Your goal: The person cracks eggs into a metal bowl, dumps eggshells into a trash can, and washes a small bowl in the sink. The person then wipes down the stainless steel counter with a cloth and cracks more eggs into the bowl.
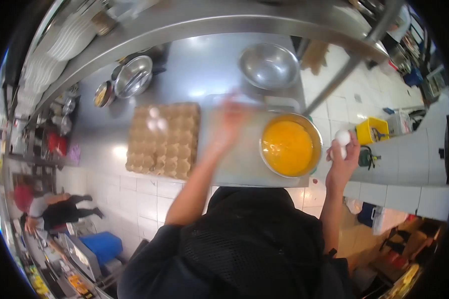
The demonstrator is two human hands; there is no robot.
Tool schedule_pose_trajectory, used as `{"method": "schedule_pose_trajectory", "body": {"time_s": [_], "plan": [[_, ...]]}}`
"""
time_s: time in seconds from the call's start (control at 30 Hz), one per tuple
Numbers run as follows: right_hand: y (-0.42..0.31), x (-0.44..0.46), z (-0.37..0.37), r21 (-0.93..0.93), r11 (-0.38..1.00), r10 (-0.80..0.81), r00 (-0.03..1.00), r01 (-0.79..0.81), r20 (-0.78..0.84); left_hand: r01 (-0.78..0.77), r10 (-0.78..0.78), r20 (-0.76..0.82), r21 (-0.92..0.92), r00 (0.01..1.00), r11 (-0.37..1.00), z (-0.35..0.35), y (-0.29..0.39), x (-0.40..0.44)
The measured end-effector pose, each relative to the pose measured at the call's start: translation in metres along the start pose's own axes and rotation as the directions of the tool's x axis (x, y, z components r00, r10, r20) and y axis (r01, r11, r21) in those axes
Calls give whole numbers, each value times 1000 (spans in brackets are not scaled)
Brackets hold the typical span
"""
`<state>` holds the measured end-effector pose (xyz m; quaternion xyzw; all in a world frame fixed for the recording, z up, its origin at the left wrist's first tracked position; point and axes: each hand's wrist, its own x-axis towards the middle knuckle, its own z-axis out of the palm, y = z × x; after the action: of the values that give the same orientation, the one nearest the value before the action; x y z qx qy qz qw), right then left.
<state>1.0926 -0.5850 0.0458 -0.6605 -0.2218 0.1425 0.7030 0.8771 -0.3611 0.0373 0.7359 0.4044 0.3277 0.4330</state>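
My left hand (230,119) is smeared by motion above the worktop, between the egg carton and the pot; whether it holds anything is not clear. My right hand (345,153) is closed around white eggs (342,137), just right of the pot and beyond the table's edge. The metal pot (320,144) contains orange-yellow beaten egg (287,144). On the left lies a brown cardboard egg carton (177,144) with several white eggs (158,123) near its upper middle and many bare cups. A pale board (224,169) lies beneath the pot.
A large steel bowl (269,66) stands at the back right of the worktop (194,60). Another steel bowl (133,77) holds utensils, beside a small container (103,94). A metal shelf (204,25) crosses above. Another person (50,209) is at the far left.
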Motion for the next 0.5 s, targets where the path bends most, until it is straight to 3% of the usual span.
{"method": "schedule_pose_trajectory", "body": {"time_s": [0.03, 0.07, 0.1, 0.13, 0.17, 0.2, 0.27, 0.3, 0.33, 0.4, 0.47, 0.5], "plan": [[-3, 8, -11, 48, 999, -5, 995, 10, -103, 66, -46, -198, 94, 979, 993, -33, -16, 8], [0, 13, -18, -18, 1000, 13, 988, -16, -156, 82, 41, -349, 329, 936, 941, -67, -73, 17], [12, 21, -28, -85, 995, 25, 975, -45, -221, 140, 87, -341, 588, 936, 796, -107, -114, 15], [41, 28, -47, -290, 956, -8, 986, -40, -165, 154, 212, -293, 852, 932, 500, -131, -127, 8], [75, 34, -70, -554, 832, -83, 994, 31, -68, 311, -101, -300, 821, 949, 478, -148, -117, 5], [105, 32, -84, -536, 844, -15, 996, -32, -83, 278, -94, -266, 829, 959, 486, -165, -164, 2], [109, 16, -84, -230, 918, 280, 939, -323, -201, 254, 87, -317, 871, 945, 420, -150, -147, -10], [100, 7, -80, -106, 901, 387, 891, -420, -237, 237, 88, -302, 869, 949, 434, -144, -139, -3], [100, 0, -84, -114, 899, 388, 890, -423, -241, 280, 40, -337, 837, 940, 469, -144, -134, -3], [104, -5, -83, 177, 819, 571, 804, -545, -165, 351, -21, -391, 798, 920, 490, -147, -139, -6], [102, 1, -84, 207, 801, 593, 793, -563, -138, 244, 74, -326, 821, 942, 517, -153, -154, 0], [102, 5, -83, 299, 803, 569, 812, -515, -129, 269, 57, -353, 800, 934, 537, -157, -162, 1]]}}
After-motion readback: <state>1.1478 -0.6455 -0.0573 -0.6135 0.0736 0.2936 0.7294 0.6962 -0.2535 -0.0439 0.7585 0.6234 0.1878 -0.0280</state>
